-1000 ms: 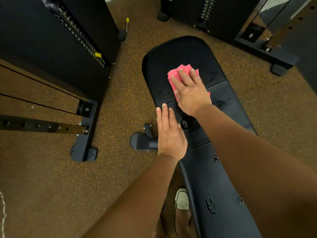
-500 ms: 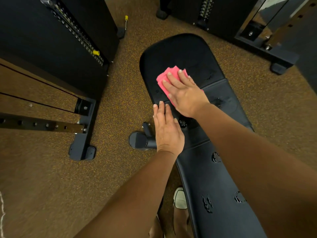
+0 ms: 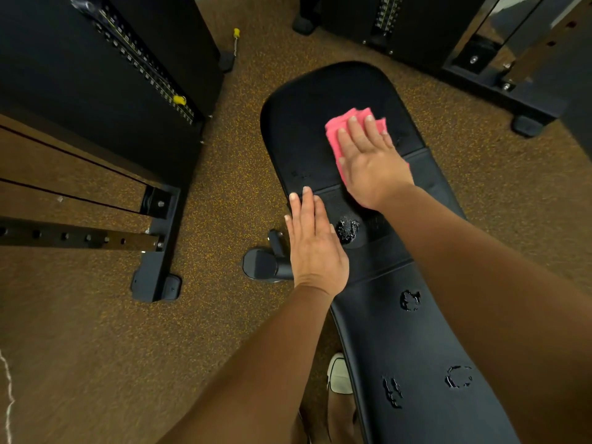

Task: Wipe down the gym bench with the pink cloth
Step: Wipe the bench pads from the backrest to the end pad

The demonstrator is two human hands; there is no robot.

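Cloth [image 3: 336, 133] lies under flat right hand [image 3: 371, 165] on bench [image 3: 301, 129]; left hand [image 3: 315, 248], open, rests nearer.

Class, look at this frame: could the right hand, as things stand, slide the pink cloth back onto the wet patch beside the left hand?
Probably yes. The right hand presses the pink cloth flat on the bench, and the wet patch lies just behind it. Bare pad lies between; the left hand rests beside the patch, not over it.
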